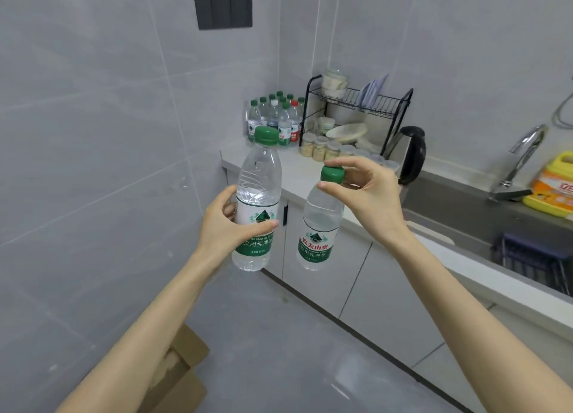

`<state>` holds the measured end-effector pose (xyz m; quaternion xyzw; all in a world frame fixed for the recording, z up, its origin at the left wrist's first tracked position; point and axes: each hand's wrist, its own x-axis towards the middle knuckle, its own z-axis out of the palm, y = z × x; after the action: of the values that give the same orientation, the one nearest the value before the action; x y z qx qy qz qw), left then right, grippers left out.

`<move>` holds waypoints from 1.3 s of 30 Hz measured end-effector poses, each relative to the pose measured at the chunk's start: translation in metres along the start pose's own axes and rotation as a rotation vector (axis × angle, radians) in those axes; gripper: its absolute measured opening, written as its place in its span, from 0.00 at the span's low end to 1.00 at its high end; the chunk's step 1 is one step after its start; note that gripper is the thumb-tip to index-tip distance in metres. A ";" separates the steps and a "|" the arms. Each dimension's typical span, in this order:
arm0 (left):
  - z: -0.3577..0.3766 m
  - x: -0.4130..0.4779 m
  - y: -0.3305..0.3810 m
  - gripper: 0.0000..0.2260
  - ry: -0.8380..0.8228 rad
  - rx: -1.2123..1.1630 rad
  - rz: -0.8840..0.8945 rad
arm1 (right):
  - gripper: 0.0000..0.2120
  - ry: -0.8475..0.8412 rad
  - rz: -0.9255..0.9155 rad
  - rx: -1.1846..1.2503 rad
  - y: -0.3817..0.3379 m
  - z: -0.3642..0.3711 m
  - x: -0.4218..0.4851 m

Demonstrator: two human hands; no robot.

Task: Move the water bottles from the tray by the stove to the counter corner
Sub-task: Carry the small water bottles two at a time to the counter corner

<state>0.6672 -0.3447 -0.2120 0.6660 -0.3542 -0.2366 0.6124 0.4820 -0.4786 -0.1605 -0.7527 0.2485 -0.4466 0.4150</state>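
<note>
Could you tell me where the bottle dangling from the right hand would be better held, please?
Probably round the labelled middle of the right bottle, from its right side, as the left hand wraps the left bottle. The right hand only pinches the green cap, so it hangs tilted.

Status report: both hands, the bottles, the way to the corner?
Left hand grips a clear green-capped plastic water bottle at its label. Right hand pinches a second such bottle by its cap. Bottle cluster crowds the counter corner.
</note>
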 end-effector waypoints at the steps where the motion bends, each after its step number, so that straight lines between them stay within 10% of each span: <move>1: -0.002 0.018 -0.003 0.29 -0.007 0.008 -0.002 | 0.16 0.005 -0.002 0.001 0.006 0.007 0.015; 8: -0.010 0.120 -0.027 0.43 -0.005 0.016 -0.060 | 0.15 0.010 0.031 0.008 0.049 0.049 0.103; 16: -0.004 0.235 -0.058 0.29 0.056 -0.014 -0.084 | 0.15 -0.047 0.042 0.029 0.117 0.090 0.211; 39: 0.021 0.558 -0.164 0.34 0.070 0.086 -0.189 | 0.17 -0.177 0.116 -0.158 0.320 0.180 0.471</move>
<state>1.0371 -0.7828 -0.3104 0.7299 -0.2782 -0.2546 0.5701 0.8639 -0.9277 -0.2581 -0.8039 0.2887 -0.3325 0.3998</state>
